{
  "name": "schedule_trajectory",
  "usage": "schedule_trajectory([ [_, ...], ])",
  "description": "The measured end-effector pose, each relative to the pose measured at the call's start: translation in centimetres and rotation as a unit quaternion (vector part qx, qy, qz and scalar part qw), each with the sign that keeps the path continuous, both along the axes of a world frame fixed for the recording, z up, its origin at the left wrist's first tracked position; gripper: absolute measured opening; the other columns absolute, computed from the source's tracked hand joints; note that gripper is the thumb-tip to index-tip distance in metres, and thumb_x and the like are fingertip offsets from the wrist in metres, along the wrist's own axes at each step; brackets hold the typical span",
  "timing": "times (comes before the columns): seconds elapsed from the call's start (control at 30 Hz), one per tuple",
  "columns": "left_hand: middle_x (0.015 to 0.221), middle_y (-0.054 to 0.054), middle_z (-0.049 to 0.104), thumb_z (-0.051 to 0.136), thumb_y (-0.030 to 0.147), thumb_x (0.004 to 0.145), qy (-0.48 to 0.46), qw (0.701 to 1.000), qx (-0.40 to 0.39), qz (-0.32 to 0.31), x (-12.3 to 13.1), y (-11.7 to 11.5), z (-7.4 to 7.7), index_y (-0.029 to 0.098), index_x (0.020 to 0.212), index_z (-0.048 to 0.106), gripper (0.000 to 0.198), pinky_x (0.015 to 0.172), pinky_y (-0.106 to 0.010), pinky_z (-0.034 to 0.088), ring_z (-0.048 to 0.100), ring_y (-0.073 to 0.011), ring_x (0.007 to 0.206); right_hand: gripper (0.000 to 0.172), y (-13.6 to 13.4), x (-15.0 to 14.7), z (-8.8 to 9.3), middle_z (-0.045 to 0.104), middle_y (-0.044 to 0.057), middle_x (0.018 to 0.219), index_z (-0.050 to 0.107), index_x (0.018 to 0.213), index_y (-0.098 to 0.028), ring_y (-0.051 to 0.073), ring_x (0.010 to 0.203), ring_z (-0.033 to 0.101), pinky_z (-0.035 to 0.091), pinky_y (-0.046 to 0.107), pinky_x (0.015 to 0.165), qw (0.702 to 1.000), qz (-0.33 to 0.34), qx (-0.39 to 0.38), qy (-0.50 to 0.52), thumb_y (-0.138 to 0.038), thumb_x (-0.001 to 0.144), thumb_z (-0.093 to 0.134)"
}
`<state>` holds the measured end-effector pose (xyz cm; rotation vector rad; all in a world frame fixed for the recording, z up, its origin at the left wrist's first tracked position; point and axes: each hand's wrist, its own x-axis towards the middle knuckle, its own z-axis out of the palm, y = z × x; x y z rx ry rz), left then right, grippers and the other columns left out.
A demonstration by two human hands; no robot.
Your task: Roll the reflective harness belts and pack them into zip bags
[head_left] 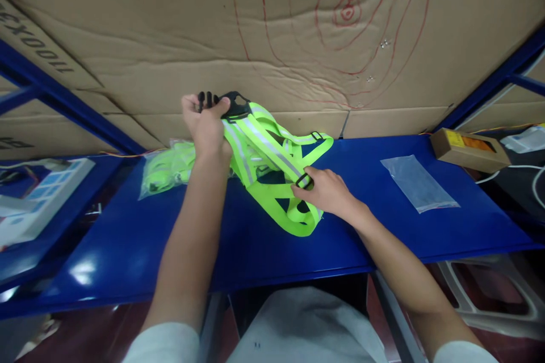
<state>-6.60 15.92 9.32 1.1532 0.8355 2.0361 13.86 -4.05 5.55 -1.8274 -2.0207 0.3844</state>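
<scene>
Neon-yellow straps with silvery stripes make up a reflective harness (pixel 272 150) that hangs in loops between my hands. My left hand (pixel 207 122) is closed on the black plastic buckle (pixel 234 106) at its upper end, with black prongs showing among the fingers. Lower and to the right, my right hand (pixel 327 188) pinches a strap at a small black slider (pixel 304 181). Another slider (pixel 317 136) sits on a loop at the far right. The lower loops droop close to the blue table (pixel 272 255); whether they touch it I cannot tell.
Clear bags of folded neon straps (pixel 168 169) lie behind my left forearm. A flat clear plastic bag (pixel 419 183) is on the right, near an open cardboard box (pixel 468 147). A white power strip (pixel 46 201) stands at left. Cardboard (pixel 170 22) walls the back.
</scene>
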Motion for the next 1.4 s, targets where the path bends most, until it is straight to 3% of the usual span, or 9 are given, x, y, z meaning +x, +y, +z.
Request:
schedule_trajectory([
  [0.17, 0.077, 0.004, 0.046, 0.094, 0.057, 0.059, 0.122, 0.991, 0.042, -0.029, 1.9, -4.3, 1.5, 0.025, 0.084, 0.039, 0.068, 0.072, -0.03, 0.049, 0.055, -0.0131, 0.073, 0.046, 0.4, 0.3, -0.9, 0.067, 0.005, 0.077, 0.061, 0.115, -0.019, 0.022, 0.068, 0.063, 0.026, 0.028, 0.056, 0.999, -0.027, 0.018, -0.026, -0.059, 0.093, 0.062],
  [0.27, 0.081, 0.002, 0.056, 0.091, 0.054, 0.07, 0.223, 0.968, 0.065, -0.094, 3.2, -8.9, 3.5, 0.027, 0.096, 0.049, 0.057, 0.069, -0.03, 0.051, 0.062, -0.016, 0.075, 0.066, 0.9, 0.9, -1.7, 0.068, 0.004, 0.087, 0.052, 0.134, -0.02, 0.022, 0.076, 0.064, 0.036, 0.029, 0.061, 0.997, -0.009, 0.056, 0.053, -0.067, 0.089, 0.065],
  [0.33, 0.083, 0.001, 0.059, 0.089, 0.051, 0.074, 0.249, 0.958, 0.091, -0.114, 3.4, -11.4, 4.7, 0.027, 0.101, 0.054, 0.05, 0.07, -0.03, 0.053, 0.064, -0.0156, 0.076, 0.064, 0.8, 1.3, -1.8, 0.066, 0.006, 0.099, 0.05, 0.132, -0.02, 0.021, 0.084, 0.063, 0.044, 0.031, 0.07, 0.983, -0.012, 0.14, 0.12, -0.065, 0.089, 0.067],
  [0.5, 0.09, -0.002, 0.067, 0.08, 0.04, 0.086, 0.308, 0.93, 0.138, -0.148, 3.2, -14.2, 6.3, 0.023, 0.106, 0.068, 0.029, 0.075, -0.03, 0.057, 0.067, -0.0162, 0.08, 0.036, -0.9, 1.1, -1.1, 0.054, 0.007, 0.098, 0.047, 0.101, -0.024, 0.025, 0.095, 0.057, 0.049, 0.042, 0.084, 0.88, -0.088, 0.45, 0.122, -0.054, 0.092, 0.065],
  [0.63, 0.111, -0.004, 0.074, 0.073, 0.033, 0.094, 0.324, 0.916, 0.148, -0.181, 3.1, -15.1, 6.7, 0.025, 0.11, 0.076, 0.019, 0.095, -0.033, 0.057, 0.07, -0.0203, 0.103, 0.04, -2.4, 0.0, 1.6, 0.052, 0.011, 0.112, 0.051, 0.117, -0.027, 0.03, 0.109, 0.056, 0.049, 0.05, 0.095, 0.814, -0.055, 0.576, 0.055, -0.05, 0.091, 0.07],
  [0.8, 0.127, -0.005, 0.073, 0.07, 0.041, 0.095, 0.25, 0.924, 0.115, -0.265, 2.7, -15.7, 7.2, 0.026, 0.12, 0.075, 0.029, 0.11, -0.038, 0.053, 0.067, -0.025, 0.124, 0.052, -1.8, -1.1, 8.0, 0.053, 0.012, 0.141, 0.041, 0.146, -0.028, 0.029, 0.131, 0.055, 0.048, 0.05, 0.111, 0.902, 0.064, 0.407, 0.132, -0.047, 0.1, 0.058],
  [0.93, 0.133, -0.006, 0.071, 0.061, 0.05, 0.1, 0.17, 0.929, 0.082, -0.319, 2.3, -15.6, 7.5, 0.027, 0.127, 0.07, 0.037, 0.114, -0.041, 0.052, 0.064, -0.0259, 0.131, 0.047, -0.7, -1.2, 11.4, 0.061, 0.008, 0.134, 0.047, 0.143, -0.027, 0.024, 0.124, 0.061, 0.054, 0.043, 0.108, 0.913, 0.131, 0.328, 0.202, -0.048, 0.102, 0.057],
  [1.2, 0.133, -0.002, 0.068, 0.04, 0.062, 0.104, 0.14, 0.955, 0.069, -0.252, 3.1, -14.7, 6.7, 0.033, 0.127, 0.061, 0.042, 0.111, -0.037, 0.055, 0.064, -0.0203, 0.13, 0.056, 1.4, -2.3, 10.5, 0.055, 0.008, 0.147, 0.039, 0.154, -0.032, 0.026, 0.13, 0.059, 0.052, 0.048, 0.109, 0.886, 0.135, 0.381, 0.228, -0.051, 0.104, 0.053],
  [1.4, 0.132, -0.003, 0.068, 0.043, 0.058, 0.105, 0.118, 0.94, 0.042, -0.318, 3.6, -14.3, 6.3, 0.032, 0.129, 0.065, 0.041, 0.112, -0.039, 0.054, 0.062, -0.0216, 0.133, 0.052, 2.8, -2.7, 9.7, 0.054, 0.008, 0.145, 0.048, 0.151, -0.032, 0.031, 0.135, 0.054, 0.048, 0.056, 0.113, 0.889, 0.126, 0.403, 0.179, -0.052, 0.103, 0.052],
])
